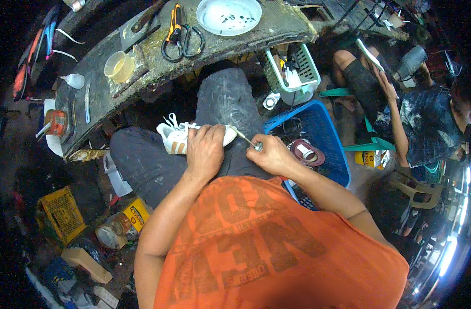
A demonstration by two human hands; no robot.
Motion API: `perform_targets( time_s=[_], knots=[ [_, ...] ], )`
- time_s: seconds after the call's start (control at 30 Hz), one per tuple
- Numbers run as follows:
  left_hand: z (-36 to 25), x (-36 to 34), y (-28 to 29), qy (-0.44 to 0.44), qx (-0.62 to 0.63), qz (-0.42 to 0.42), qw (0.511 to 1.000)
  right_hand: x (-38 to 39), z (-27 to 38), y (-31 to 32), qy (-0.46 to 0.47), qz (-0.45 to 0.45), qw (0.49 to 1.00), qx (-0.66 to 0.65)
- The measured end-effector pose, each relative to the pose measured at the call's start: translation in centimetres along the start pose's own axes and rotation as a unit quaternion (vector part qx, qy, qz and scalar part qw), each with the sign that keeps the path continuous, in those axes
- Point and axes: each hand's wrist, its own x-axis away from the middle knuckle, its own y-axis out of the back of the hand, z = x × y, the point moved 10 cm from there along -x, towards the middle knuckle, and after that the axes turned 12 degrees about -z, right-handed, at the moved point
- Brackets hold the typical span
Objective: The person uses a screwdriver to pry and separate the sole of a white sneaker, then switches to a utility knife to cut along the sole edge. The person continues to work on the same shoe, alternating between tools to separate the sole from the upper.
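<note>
A white sneaker [177, 139] with tan stripes and white laces lies across my lap, its toe to the right. My left hand [205, 150] is closed over its middle and pins it against my thigh. In my right hand [274, 154], the fingers are wrapped round the handle of an awl [247, 139]. The awl's thin shaft slants up and left to the sneaker's toe edge. Whether its tip has gone into the shoe is too small to tell.
Ahead curves a worn workbench [153, 77] with scissors [183, 41], a white basin [229, 18] and a yellowish cup [119, 67]. At right stand a blue basket [343, 159] and a pale green basket [310, 82]. Another person [421, 123] sits farther right, holding a sole-shaped piece.
</note>
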Motion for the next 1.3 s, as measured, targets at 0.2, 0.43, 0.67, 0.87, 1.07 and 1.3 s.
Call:
perform_targets(
  time_s=[0.2, 0.43, 0.67, 0.87, 1.07, 1.3],
  knots=[
    [-0.2, -0.3, 0.0, -0.001, -0.012, 0.009, 1.000, 0.5, 0.6, 0.2, 0.016, -0.024, 1.000, 0.004],
    [-0.2, -0.4, -0.5, 0.007, -0.026, 0.023, 0.999, 0.6, 0.4, 0.2, 0.007, -0.023, 1.000, 0.013],
    [1.1, -1.7, -0.2, 0.070, -0.018, 0.042, 0.997, 0.0, -0.4, 0.3, -0.037, -0.021, 0.998, -0.044],
    [1.5, -3.2, -0.6, 0.086, -0.025, 0.054, 0.995, -1.5, -1.0, -1.1, -0.131, 0.054, 0.971, -0.193],
    [1.8, -3.0, -1.3, 0.095, -0.063, 0.059, 0.992, -2.4, -1.1, -1.9, -0.102, 0.024, 0.984, -0.147],
    [1.6, -3.1, -2.0, 0.085, -0.072, 0.072, 0.991, -2.3, -0.5, -1.1, -0.043, -0.035, 0.994, -0.099]
  ],
)
